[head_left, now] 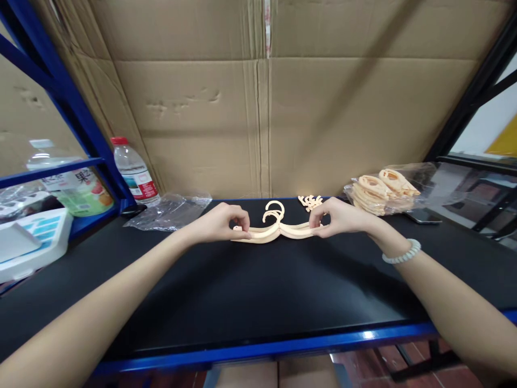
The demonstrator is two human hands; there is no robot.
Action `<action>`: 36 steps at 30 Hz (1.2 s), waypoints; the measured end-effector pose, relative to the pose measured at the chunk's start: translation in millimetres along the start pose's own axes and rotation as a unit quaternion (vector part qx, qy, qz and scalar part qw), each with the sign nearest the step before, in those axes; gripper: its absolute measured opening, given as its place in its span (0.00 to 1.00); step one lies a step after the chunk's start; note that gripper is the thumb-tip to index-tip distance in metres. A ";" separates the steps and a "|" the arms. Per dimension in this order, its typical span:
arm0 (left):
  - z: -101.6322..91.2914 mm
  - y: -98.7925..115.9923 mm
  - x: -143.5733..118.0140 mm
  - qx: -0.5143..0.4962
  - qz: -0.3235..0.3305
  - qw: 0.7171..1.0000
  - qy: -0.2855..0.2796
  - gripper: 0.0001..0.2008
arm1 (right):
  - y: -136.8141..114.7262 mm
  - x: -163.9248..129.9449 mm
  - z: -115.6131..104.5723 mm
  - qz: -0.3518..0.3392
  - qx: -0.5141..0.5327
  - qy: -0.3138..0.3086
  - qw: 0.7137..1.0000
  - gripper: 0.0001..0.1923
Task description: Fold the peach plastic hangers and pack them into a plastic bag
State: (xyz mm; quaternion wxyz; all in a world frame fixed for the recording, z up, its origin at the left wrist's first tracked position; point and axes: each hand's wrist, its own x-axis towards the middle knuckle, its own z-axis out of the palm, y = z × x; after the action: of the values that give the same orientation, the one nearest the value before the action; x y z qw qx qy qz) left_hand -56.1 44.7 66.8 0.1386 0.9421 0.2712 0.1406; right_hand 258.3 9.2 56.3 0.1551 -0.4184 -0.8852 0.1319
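Cream-coloured clothes hangers (263, 235), at least two stacked together, lie over the black tabletop with their curved hooks pointing to the back. My left hand (223, 222) pinches the left end of the stack between thumb and fingers. At the other end, my right hand (333, 217) grips the hangers in the same way; its fingers hide the tips. Just behind my right hand is a small group of cream hook-like pieces (310, 202), partly covered by the hand.
Clear plastic bags (173, 211) lie at the left, near a red-capped bottle (135, 171). More cream pieces (379, 191) rest on plastic at the right, beside a dark flat object (423, 216). Cardboard (194, 129) walls the back; a blue edge (258, 353) borders the front.
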 end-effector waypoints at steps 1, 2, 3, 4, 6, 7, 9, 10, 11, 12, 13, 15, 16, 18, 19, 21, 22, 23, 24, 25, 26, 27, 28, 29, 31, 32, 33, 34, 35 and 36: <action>4.5 1.5 0.9 0.045 0.018 0.999 0.001 0.07 | -0.2 1.3 3.6 -0.004 -0.021 -0.008 1.000 0.04; 9.8 2.7 1.9 0.078 0.041 0.996 -0.008 0.07 | -0.3 2.8 7.4 -0.011 -0.045 -0.014 0.999 0.03; 15.2 3.7 2.8 0.099 0.057 0.993 -0.014 0.07 | -0.2 4.2 11.1 -0.019 -0.066 -0.016 0.997 0.02; 20.1 4.4 3.4 0.115 0.067 0.991 -0.021 0.07 | 0.0 5.5 14.2 -0.027 -0.082 -0.016 0.996 0.01; 27.4 4.6 3.5 0.145 0.064 0.987 -0.026 0.06 | 0.8 7.0 17.3 -0.037 -0.093 -0.012 0.995 0.02; 29.6 4.1 2.9 0.160 0.057 0.985 -0.025 0.06 | 1.5 7.4 17.4 -0.038 -0.097 -0.010 0.995 0.02; 31.9 2.2 1.2 0.196 0.042 0.980 -0.012 0.06 | 3.2 7.5 16.0 -0.036 -0.109 -0.005 0.993 0.02; 32.6 0.8 0.4 0.215 0.036 0.976 -0.003 0.06 | 4.2 7.6 15.2 -0.035 -0.114 -0.002 0.993 0.02; 33.4 -0.8 -0.2 0.235 0.031 0.971 0.008 0.07 | 5.2 7.6 14.8 -0.034 -0.116 0.002 0.993 0.03; 34.3 -2.7 -0.5 0.254 0.025 0.967 0.019 0.07 | 6.0 7.9 14.9 -0.032 -0.116 0.005 0.993 0.03; 35.4 -4.6 -0.5 0.271 0.017 0.962 0.029 0.08 | 6.6 8.2 15.7 -0.029 -0.116 0.007 0.993 0.03; 38.3 -8.9 0.0 0.297 -0.001 0.954 0.044 0.09 | 6.8 9.6 19.5 -0.017 -0.116 0.017 0.993 0.04; 40.0 -11.2 0.4 0.307 -0.013 0.950 0.049 0.09 | 6.4 10.5 22.5 -0.008 -0.119 0.028 0.993 0.04; 43.7 -16.0 1.0 0.316 -0.040 0.946 0.061 0.09 | 5.2 13.1 30.1 0.013 -0.129 0.060 0.990 0.04; 45.7 -18.4 1.2 0.317 -0.055 0.944 0.070 0.08 | 4.7 14.6 34.5 0.025 -0.137 0.083 0.987 0.04; 49.8 -23.0 1.2 0.310 -0.084 0.942 0.095 0.07 | 4.1 18.1 43.8 0.050 -0.161 0.137 0.976 0.07; 51.9 -25.0 1.1 0.303 -0.096 0.942 0.107 0.08 | 4.0 19.9 48.3 0.059 -0.173 0.162 0.970 0.08; 53.8 -26.8 1.0 0.294 -0.107 0.943 0.115 0.09 | 4.0 21.5 52.6 0.065 -0.179 0.183 0.964 0.09; 55.6 -28.4 0.8 0.284 -0.114 0.944 0.120 0.11 | 3.9 23.0 56.6 0.070 -0.179 0.199 0.961 0.09; 57.0 -29.6 0.8 0.274 -0.118 0.947 0.122 0.12 | 3.7 24.2 60.1 0.070 -0.174 0.210 0.960 0.08; 58.2 -30.5 0.8 0.266 -0.117 0.949 0.122 0.12 | 3.1 25.1 63.3 0.068 -0.167 0.217 0.959 0.07; 59.1 -31.2 0.8 0.259 -0.113 0.951 0.123 0.13 | 2.4 25.8 66.0 0.066 -0.161 0.222 0.959 0.06; 59.7 -31.7 0.9 0.255 -0.108 0.953 0.124 0.13 | 1.4 26.4 68.4 0.064 -0.160 0.227 0.959 0.06; 60.2 -31.9 1.0 0.253 -0.102 0.954 0.125 0.13 | 0.3 26.9 70.4 0.064 -0.162 0.230 0.957 0.08; 60.9 -32.2 1.4 0.248 -0.095 0.956 0.127 0.13 | -1.7 28.5 74.0 0.078 -0.177 0.228 0.954 0.14; 61.2 -32.2 1.7 0.244 -0.093 0.957 0.127 0.13 | -2.5 29.9 75.7 0.091 -0.187 0.223 0.952 0.18; 61.7 -32.2 2.2 0.240 -0.092 0.958 0.129 0.13 | -3.0 31.8 77.5 0.107 -0.199 0.214 0.950 0.22; 62.2 -32.1 2.9 0.236 -0.092 0.959 0.130 0.13 | -3.2 34.2 79.2 0.126 -0.212 0.203 0.947 0.27; 62.8 -31.8 3.7 0.233 -0.090 0.959 0.131 0.13 | -3.2 37.1 81.0 0.145 -0.225 0.190 0.944 0.32; 63.5 -31.4 4.7 0.230 -0.089 0.960 0.132 0.13 | -2.8 40.3 82.8 0.161 -0.236 0.175 0.942 0.36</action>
State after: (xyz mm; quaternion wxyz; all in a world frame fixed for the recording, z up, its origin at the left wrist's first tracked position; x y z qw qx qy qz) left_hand -45.5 61.2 -1.4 -0.1073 0.8936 0.3946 0.1849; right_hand 200.2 30.4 -12.0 0.1806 -0.5963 -0.7707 -0.1332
